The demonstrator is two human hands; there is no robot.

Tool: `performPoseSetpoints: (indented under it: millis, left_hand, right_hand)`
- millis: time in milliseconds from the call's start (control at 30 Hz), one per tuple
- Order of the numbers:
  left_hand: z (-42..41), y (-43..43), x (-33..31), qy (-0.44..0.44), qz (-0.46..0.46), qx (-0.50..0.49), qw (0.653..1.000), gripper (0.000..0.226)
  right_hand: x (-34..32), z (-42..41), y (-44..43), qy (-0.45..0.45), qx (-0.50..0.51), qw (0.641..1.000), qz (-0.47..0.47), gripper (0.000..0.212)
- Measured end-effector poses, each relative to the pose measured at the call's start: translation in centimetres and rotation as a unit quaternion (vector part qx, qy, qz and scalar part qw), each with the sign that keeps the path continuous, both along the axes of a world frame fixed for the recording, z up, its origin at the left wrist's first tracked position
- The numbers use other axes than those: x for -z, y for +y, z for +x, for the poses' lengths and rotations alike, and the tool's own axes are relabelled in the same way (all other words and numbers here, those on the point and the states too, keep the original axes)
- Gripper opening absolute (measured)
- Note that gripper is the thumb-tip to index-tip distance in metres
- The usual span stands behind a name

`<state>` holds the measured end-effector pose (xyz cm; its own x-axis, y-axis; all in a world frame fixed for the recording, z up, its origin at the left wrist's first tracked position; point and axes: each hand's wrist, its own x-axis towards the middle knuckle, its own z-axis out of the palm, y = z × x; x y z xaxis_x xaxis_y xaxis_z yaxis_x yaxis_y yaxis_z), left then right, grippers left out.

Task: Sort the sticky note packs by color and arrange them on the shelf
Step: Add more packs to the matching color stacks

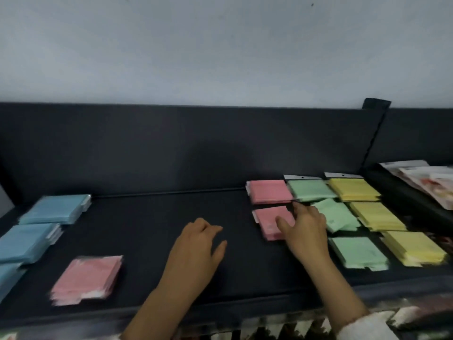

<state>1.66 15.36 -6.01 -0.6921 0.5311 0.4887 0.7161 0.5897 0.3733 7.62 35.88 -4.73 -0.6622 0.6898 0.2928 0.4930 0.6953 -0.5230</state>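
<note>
Blue stacks (55,208): three, sitting at 9 o'clock.
Pink stacks (87,278): three.
Green stacks (358,251): three.
Yellow stacks (353,190): three.
Left hand (198,244): released.
Right hand (304,229): fingers outstretched, touching pink.

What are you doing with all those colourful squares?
A person is sorting sticky note packs by colour on a dark shelf. The right hand touches a pink pack beside the green packs and yellow packs. The left hand hovers, holding nothing. Blue packs sit far left, and one pink stack lies apart.
</note>
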Motion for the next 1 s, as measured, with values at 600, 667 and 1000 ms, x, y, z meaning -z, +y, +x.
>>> performPoseSetpoints:
  millis: [600,667,1000]
  left_hand:
    - [-1.3,12.2,1.0,-0.221,-0.169,-0.062,0.958,0.048]
    - [-1.5,12.7,0.9,-0.248,-0.152,-0.059,0.955,0.046]
    - [-1.3,10.5,0.5,-0.398,0.201,0.044,0.894,0.052]
  right_hand:
    - [1.2,-1.8,3.1,-0.131,-0.074,0.983,-0.102,0.073]
    - [1.4,-2.2,3.5,-0.112,-0.093,0.978,-0.150,0.068]
    - [2.5,-1.7,2.6,0.172,-0.128,0.892,-0.398,0.082]
